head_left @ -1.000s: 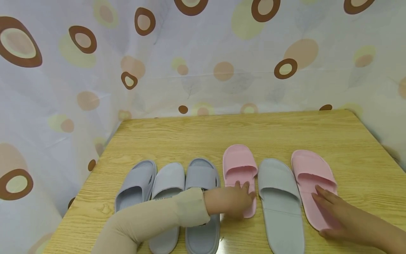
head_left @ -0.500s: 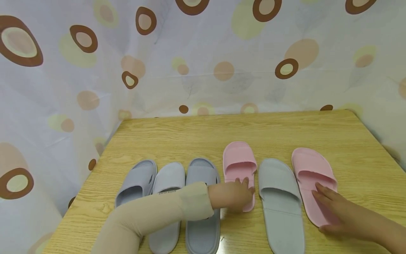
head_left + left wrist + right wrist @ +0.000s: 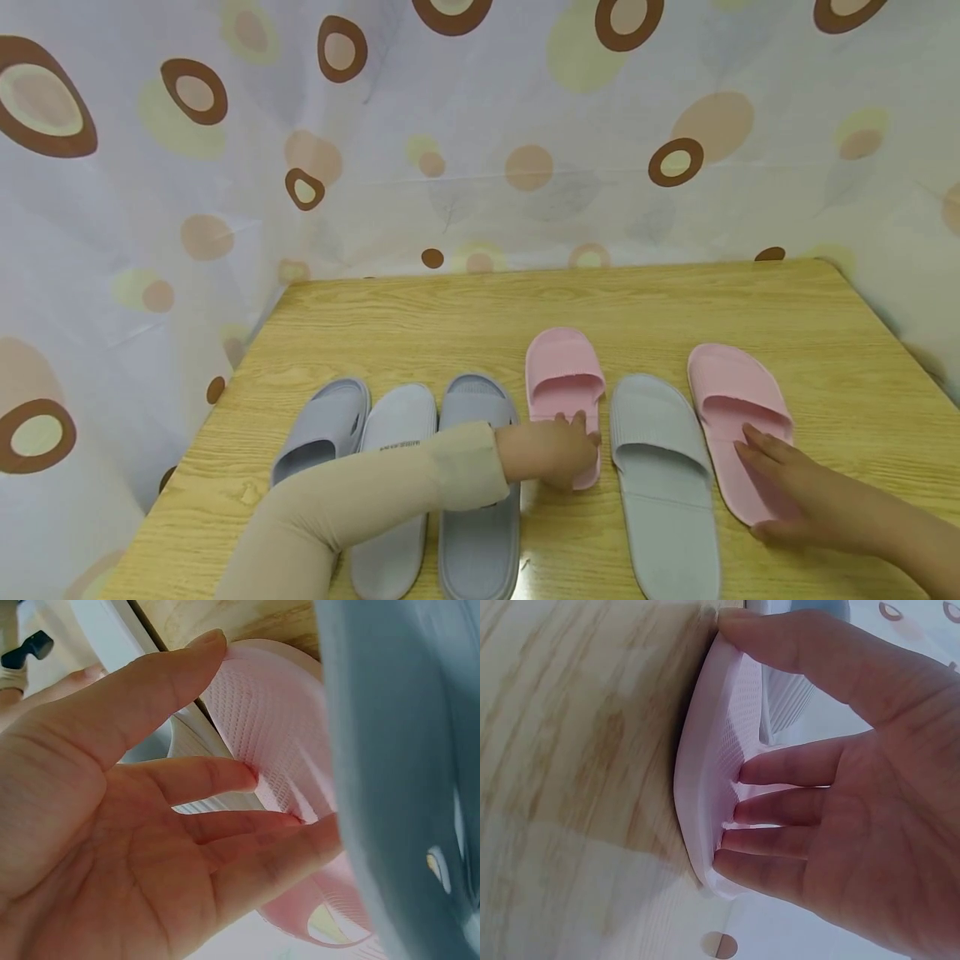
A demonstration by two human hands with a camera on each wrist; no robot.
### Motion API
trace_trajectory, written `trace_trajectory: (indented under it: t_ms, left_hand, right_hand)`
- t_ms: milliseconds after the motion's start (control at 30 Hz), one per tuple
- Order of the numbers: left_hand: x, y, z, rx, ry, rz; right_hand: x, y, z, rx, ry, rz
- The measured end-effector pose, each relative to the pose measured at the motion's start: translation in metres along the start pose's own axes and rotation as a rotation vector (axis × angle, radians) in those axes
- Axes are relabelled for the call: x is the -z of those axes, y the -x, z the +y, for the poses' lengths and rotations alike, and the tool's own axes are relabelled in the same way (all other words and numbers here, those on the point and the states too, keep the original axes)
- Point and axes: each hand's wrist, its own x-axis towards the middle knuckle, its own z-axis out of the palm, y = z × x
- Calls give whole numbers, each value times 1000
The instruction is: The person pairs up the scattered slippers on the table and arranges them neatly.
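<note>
Central pink slipper (image 3: pixel 562 358): lower middle of the frame, flat on the wooden table (image 3: pixel 450 317); left hand (image 3: pixel 555 450) upon it, fingers extended and spread, tips touching the insole.
Outer pink slipper (image 3: pixel 735 375): lower right; right hand (image 3: pixel 806 496) upon it, fingers straight and apart, tips on the insole, thumb by the heel.
Pale grey slipper (image 3: pixel 667 517): between the pink ones.
Three greyish slippers (image 3: pixel 480 546): lower left, partly behind the beige sleeve (image 3: pixel 360 500).
Spotted cloth (image 3: pixel 480 108): across the top.

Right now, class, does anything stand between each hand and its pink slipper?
Nothing visible does: the left hand touches the left pink slipper and the right hand touches the right pink slipper. The light grey slipper between them blocks neither hand.
</note>
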Motion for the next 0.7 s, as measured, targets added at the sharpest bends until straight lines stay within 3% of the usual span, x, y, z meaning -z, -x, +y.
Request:
trace_trajectory:
  t_ms: [167, 367, 700]
  left_hand:
    - [2, -7, -8, -55, -33, -42]
    - [6, -8, -13, -121, -95, -16]
    - [7, -9, -15, -71, -34, -21]
  right_hand:
    - [1, -4, 3, 11, -6, 5]
    - [-1, -4, 10, -1, -16, -12]
    - [1, -10, 15, -55, -33, -64]
